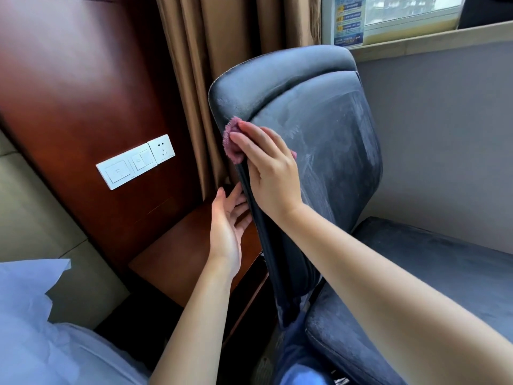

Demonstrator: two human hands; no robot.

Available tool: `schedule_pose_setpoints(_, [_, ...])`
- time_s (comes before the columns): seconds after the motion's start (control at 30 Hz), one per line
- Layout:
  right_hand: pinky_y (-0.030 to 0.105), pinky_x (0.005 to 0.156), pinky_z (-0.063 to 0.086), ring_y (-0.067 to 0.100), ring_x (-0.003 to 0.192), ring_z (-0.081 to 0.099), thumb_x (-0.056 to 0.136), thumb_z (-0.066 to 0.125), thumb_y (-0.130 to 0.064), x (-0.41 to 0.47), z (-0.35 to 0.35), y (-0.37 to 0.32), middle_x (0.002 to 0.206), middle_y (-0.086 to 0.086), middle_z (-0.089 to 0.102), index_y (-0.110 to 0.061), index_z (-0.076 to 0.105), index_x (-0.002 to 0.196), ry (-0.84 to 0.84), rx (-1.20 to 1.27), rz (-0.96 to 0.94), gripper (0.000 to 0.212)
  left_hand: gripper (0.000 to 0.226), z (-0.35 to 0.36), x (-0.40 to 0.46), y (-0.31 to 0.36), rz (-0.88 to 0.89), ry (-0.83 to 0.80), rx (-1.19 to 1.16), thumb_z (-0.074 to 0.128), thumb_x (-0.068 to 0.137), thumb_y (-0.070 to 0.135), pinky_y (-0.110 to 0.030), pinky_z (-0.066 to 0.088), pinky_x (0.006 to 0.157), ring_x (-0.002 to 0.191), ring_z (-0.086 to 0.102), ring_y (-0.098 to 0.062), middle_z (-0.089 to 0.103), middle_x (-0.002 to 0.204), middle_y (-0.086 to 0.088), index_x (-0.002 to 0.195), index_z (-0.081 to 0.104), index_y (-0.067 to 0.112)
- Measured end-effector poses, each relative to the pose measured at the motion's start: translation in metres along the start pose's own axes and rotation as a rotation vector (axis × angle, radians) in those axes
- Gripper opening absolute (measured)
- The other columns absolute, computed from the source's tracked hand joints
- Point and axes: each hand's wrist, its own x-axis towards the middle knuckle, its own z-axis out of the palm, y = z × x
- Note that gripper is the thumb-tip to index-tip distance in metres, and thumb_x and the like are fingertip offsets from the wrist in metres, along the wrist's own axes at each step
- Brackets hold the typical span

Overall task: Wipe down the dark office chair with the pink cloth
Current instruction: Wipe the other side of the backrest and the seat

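- While I watch through the head camera, I see the right hand point(270, 168) pressing the pink cloth point(232, 140) against the left edge of the backrest of the dark office chair point(327, 140), about a third of the way down from the top.
- Its fingers lie fairly straight over the cloth, fingertips at the backrest's edge; the cloth is bunched beneath them, with a wad showing past the fingertips and a small corner at the far side of the hand.
- I see the left hand point(227, 218) lower down, just beside the same edge of the backrest, palm turned toward the chair, fingers straight and spread, holding nothing.
- I cannot tell whether its fingertips touch the back of the chair or sit just behind it.
- The backrest stands upright and angled, its front face toward the right of the view, with pale dusty streaks across the upholstery; the seat point(416, 273) extends to the lower right.
- Behind the chair hangs a brown curtain point(211, 43), and to the left is a reddish wooden panel point(69, 79) carrying a white switch and socket plate point(136, 162).
- A wooden bedside surface point(180, 259) sits below the left hand, and pale bedding point(33, 329) fills the lower left corner.
- A window ledge point(433, 37) runs along the upper right above a grey wall.
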Motion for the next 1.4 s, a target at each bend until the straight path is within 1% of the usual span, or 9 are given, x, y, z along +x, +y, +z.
schedule_pose_setpoints(0.2, [0.033,0.109,0.032,0.027,0.120,0.044,0.086,0.051,0.003,-0.108,-0.023,0.004,0.116,0.016,0.065,0.002,0.070,0.104,-0.052,-0.167,-0.022,0.026,0.059,-0.007,-0.002,-0.016,-0.038,-0.065,0.054,0.016,0.101,0.045,-0.032,0.047,0.093,0.111,0.059,-0.013,0.066,0.118,-0.004,0.128,0.058,0.013])
schedule_pose_setpoints(0.37, [0.030,0.105,0.035,0.028,0.115,0.045,0.083,0.049,0.009,-0.063,-0.011,0.003,0.114,0.024,0.063,0.006,0.070,0.099,-0.018,-0.082,0.013,0.026,0.052,-0.004,-0.005,-0.022,-0.031,-0.021,0.032,0.022,0.101,0.041,-0.032,0.047,0.093,0.090,0.063,-0.002,0.071,0.094,0.006,0.115,0.065,0.016])
schedule_pose_setpoints(0.53, [0.032,0.104,0.037,0.029,0.121,0.047,0.084,0.061,0.008,-0.074,-0.009,0.014,0.126,0.017,0.057,-0.007,0.070,0.107,-0.036,-0.126,0.052,0.029,0.050,-0.005,-0.006,-0.027,-0.058,0.010,0.041,0.023,0.101,0.041,-0.033,0.046,0.096,0.096,0.064,-0.003,0.073,0.096,0.007,0.114,0.066,0.019])
schedule_pose_setpoints(0.67, [0.040,0.108,0.035,0.030,0.127,0.041,0.096,0.045,-0.004,-0.149,-0.017,0.013,0.133,0.009,0.046,-0.010,0.066,0.114,-0.087,-0.242,0.031,0.029,0.054,-0.008,-0.008,-0.035,-0.082,0.002,0.074,0.022,0.101,0.042,-0.036,0.043,0.104,0.114,0.058,-0.009,0.068,0.117,-0.001,0.125,0.061,0.015])
schedule_pose_setpoints(0.77, [0.045,0.102,0.038,0.032,0.128,0.038,0.099,0.033,-0.007,-0.130,-0.015,0.010,0.135,0.014,0.051,-0.010,0.067,0.113,-0.085,-0.288,0.025,0.037,0.052,-0.008,-0.009,-0.038,-0.079,0.008,0.068,0.023,0.101,0.040,-0.033,0.044,0.100,0.108,0.061,-0.008,0.069,0.111,0.001,0.123,0.062,0.014])
schedule_pose_setpoints(0.97, [0.041,0.078,0.045,0.027,0.105,0.043,0.079,0.065,-0.008,-0.050,-0.006,0.007,0.115,0.015,0.061,-0.016,0.070,0.109,0.009,-0.372,0.092,0.032,0.041,-0.006,-0.006,-0.038,-0.060,0.041,0.036,0.028,0.101,0.036,-0.030,0.046,0.089,0.092,0.064,-0.001,0.070,0.095,0.006,0.101,0.066,0.020])
schedule_pose_setpoints(1.1, [0.042,0.081,0.044,0.027,0.104,0.048,0.084,0.061,-0.009,-0.116,-0.009,0.013,0.122,0.005,0.044,-0.023,0.061,0.117,-0.021,-0.418,0.105,0.036,0.050,-0.008,-0.007,-0.040,-0.080,0.009,0.074,0.024,0.101,0.040,-0.034,0.044,0.100,0.110,0.061,-0.012,0.069,0.110,-0.001,0.119,0.064,0.016])
schedule_pose_setpoints(1.2, [0.042,0.082,0.044,0.026,0.102,0.044,0.082,0.056,-0.004,-0.155,-0.013,0.009,0.121,0.002,0.039,-0.026,0.053,0.119,-0.035,-0.445,0.102,0.043,0.051,-0.008,-0.008,-0.040,-0.071,0.006,0.081,0.023,0.101,0.039,-0.034,0.044,0.101,0.106,0.061,-0.008,0.070,0.106,0.002,0.121,0.063,0.015])
schedule_pose_setpoints(1.4, [0.036,0.072,0.047,0.023,0.098,0.040,0.080,0.064,-0.004,-0.047,-0.008,0.003,0.115,0.007,0.055,-0.019,0.071,0.106,0.059,-0.319,0.157,0.031,0.038,-0.005,-0.012,-0.040,-0.048,0.038,0.044,0.030,0.101,0.034,-0.028,0.048,0.088,0.085,0.064,0.003,0.070,0.092,0.007,0.105,0.064,0.018])
